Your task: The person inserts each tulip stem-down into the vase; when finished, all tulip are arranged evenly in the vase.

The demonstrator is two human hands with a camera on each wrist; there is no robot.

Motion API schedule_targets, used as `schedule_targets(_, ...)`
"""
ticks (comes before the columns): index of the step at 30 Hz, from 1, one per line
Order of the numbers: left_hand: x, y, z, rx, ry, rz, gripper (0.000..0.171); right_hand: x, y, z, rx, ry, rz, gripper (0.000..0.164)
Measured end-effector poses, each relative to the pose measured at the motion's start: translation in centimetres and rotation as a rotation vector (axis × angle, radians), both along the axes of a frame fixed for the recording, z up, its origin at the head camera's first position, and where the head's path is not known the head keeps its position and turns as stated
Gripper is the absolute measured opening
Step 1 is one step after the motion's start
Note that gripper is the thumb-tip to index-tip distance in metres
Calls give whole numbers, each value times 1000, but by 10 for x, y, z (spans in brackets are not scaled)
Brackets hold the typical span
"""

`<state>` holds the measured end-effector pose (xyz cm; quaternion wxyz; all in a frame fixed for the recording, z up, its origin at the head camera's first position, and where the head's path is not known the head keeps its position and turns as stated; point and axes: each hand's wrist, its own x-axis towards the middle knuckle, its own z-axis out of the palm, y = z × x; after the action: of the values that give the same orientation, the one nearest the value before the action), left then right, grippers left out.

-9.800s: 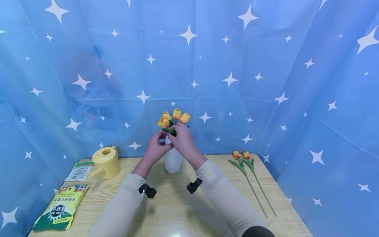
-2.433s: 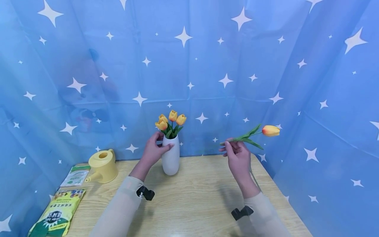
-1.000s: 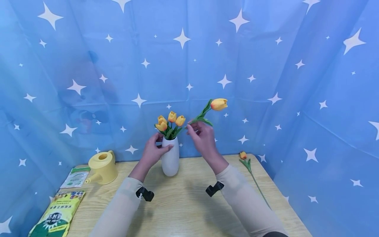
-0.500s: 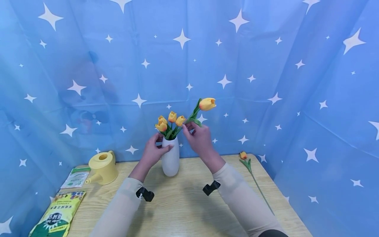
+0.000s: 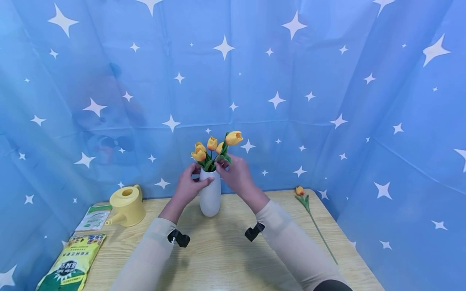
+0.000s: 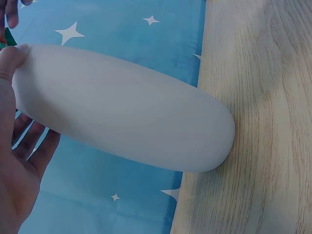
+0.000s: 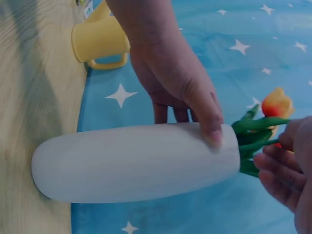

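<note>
A white vase stands upright on the table, with several yellow-orange tulips in its mouth. My left hand grips the vase near its top; in the left wrist view the thumb lies on the near side of the vase and the fingers reach behind. Just over the rim, my right hand pinches another tulip by its stem, bloom tilted up to the right. In the right wrist view the right hand is beside green leaves at the mouth. The lower end of this stem cannot be made out.
One more tulip lies on the table's right side. At the left stand a yellow watering can, a white-green packet and a yellow-green bag. A blue starry curtain hangs behind the wooden table.
The right hand has picked one tulip off the right side of the table and carried it left, then down to the vase mouth. The left hand has stayed on the vase.
</note>
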<state>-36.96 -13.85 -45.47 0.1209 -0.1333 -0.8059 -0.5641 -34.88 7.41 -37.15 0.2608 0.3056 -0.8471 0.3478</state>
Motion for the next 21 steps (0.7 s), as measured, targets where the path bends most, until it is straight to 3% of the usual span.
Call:
schedule_targets(6,0,0,1,6,11,-6,55,1,-6,-6,36,-74,-16,11)
schedule_targets(11,0,1,1,5,10,-7,53,2,-7,-10,-73,-133,-1,20)
schedule_targets(16,-1,0,0,8,4,-6,53,1,-8,-14,-215,-121,42,18)
schedule_targets(21,-2,-1,-1,12,11,-9,52,-1,-10,-16,-231,-118,57,16)
